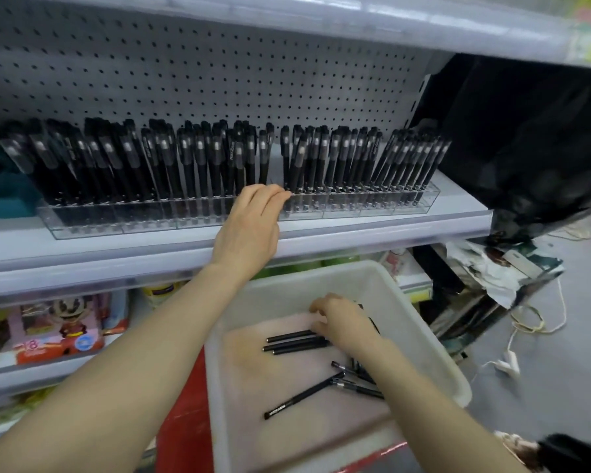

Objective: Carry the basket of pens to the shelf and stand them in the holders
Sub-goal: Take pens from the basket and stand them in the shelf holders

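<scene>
The standing pens (185, 158) lean tightly packed in the clear holder (355, 208) on the shelf (389, 233), so pushing another into the gap at the holder's middle could tip its neighbours or jam in a filled slot. The left hand (249, 227) reaches to that gap, fingers fairly straight and together, tips at the holder's front row; whether it pinches a pen I cannot tell. Below and in front of the holder, the right hand (345, 324) curls around a few pens (297, 343) lying in the white basket (434, 336).
</scene>
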